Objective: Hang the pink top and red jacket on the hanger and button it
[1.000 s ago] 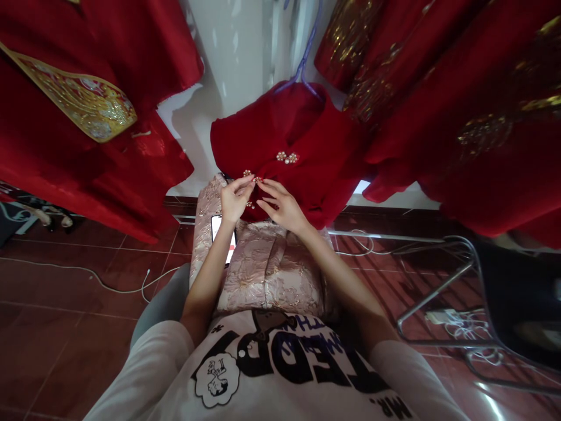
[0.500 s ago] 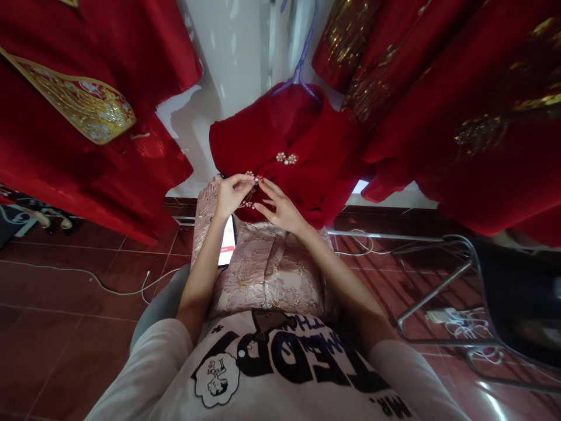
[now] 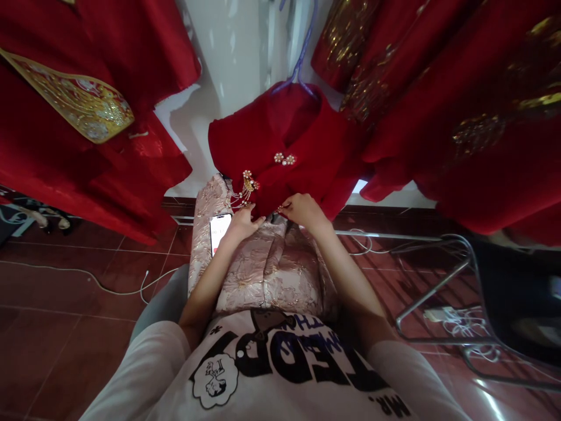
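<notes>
A red garment (image 3: 258,137) hangs in front of me from a purple hanger (image 3: 298,70), its lower part reaching the pink brocade fabric (image 3: 289,266) on my lap. Two flower-shaped pearl ornaments (image 3: 284,158) sit at its front. Lower left is a beaded ornament (image 3: 249,182) with dangling strands. My left hand (image 3: 245,223) is by the strands' lower end at the hem, thumb apart from the fingers; whether it holds anything is unclear. My right hand (image 3: 303,210) pinches a small beaded piece (image 3: 280,209) at the garment's lower edge.
A lit phone (image 3: 219,229) lies on the fabric beside my left forearm. Red garments (image 3: 151,52) with gold embroidery hang on both sides. A black chair (image 3: 517,292) with a metal frame stands at right. White cables (image 3: 109,287) run over the tiled floor.
Both hands have moved down from the beaded ornament to the hem, my right hand also going right and now closed in a pinch. The ornament is uncovered, and more of the phone shows.
</notes>
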{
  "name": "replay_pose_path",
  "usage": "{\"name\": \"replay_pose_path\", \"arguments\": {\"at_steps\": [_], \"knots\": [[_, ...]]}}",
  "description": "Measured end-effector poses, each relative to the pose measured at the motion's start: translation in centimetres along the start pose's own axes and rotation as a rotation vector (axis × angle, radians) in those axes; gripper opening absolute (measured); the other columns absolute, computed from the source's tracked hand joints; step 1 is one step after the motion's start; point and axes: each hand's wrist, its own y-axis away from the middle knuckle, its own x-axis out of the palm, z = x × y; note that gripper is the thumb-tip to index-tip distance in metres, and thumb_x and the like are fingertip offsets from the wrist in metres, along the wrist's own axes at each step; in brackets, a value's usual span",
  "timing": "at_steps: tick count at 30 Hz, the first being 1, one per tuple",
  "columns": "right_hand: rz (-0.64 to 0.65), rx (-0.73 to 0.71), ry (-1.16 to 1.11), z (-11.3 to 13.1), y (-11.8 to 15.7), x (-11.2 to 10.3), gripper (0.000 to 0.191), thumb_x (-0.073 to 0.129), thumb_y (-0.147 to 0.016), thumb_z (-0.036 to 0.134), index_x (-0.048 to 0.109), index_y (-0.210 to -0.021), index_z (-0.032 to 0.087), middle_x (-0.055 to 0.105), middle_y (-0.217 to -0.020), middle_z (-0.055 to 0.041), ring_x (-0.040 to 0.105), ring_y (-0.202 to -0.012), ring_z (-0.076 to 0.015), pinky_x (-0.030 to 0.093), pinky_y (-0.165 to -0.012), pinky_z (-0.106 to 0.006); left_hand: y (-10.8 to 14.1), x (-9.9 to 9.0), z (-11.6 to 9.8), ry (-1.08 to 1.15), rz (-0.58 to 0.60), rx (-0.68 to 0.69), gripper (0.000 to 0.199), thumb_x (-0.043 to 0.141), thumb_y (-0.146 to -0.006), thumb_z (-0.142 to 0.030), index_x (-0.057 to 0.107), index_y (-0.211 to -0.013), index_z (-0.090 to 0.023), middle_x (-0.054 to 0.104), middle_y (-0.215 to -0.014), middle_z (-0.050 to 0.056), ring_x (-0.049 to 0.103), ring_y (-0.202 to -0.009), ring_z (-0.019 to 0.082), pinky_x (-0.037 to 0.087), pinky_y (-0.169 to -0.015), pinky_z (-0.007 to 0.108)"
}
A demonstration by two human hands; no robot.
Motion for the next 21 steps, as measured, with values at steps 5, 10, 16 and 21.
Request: {"name": "replay_pose_path", "arguments": {"at_steps": [5,10,16,21], "knots": [[-0.001,0.128,0.155,1.5,0.3,0.7,0.032,0.064,-0.098,0.019,0.073,-0.127,0.009,0.076,-0.119,-0.0225,0.074,-0.115,-0.0361,0.059,-0.096,-0.043,0.0,0.9,0.2,-0.059,-0.079,0.025,0.051,0.078,-0.084,-0.034,0.069,-0.128,-0.009,0.062,-0.14,0.028,0.074,-0.107,0.034,0.058,-0.1,0.048],[-0.021,0.137,0.13,1.5,0.1,1.3,0.02,0.072,-0.094,0.023,0.077,-0.111,0.013,0.079,-0.113,-0.0166,0.075,-0.11,-0.0338,0.059,-0.092,-0.039,-0.9,1.4,1.2,-0.008,-0.082,0.025,0.055,0.08,-0.085,-0.036,0.067,-0.13,-0.007,0.067,-0.134,0.026,0.077,-0.096,0.03,0.061,-0.095,0.043],[-0.045,0.05,0.122,1.1,-0.2,1.4,0.01,0.071,-0.088,0.017,0.073,-0.098,0.016,0.079,-0.104,-0.0139,0.076,-0.1,-0.0289,0.056,-0.081,-0.033,-1.1,1.1,1.0,0.014,-0.071,-0.004,0.042,0.08,-0.081,-0.02,0.07,-0.12,-0.009,0.073,-0.125,0.021,0.077,-0.099,0.03,0.062,-0.093,0.042],[-0.006,-0.098,-0.254,-0.5,-1.1,1.5,0.014,0.073,-0.082,0.01,0.063,-0.085,0.019,0.077,-0.081,-0.0037,0.076,-0.083,-0.0204,0.053,-0.072,-0.026,-1.1,0.3,1.1,0.129,-0.125,-0.014,0.023,0.07,-0.073,-0.002,0.075,-0.092,-0.014,0.08,-0.105,0.01,0.077,-0.095,0.025,0.061,-0.095,0.04]]}}
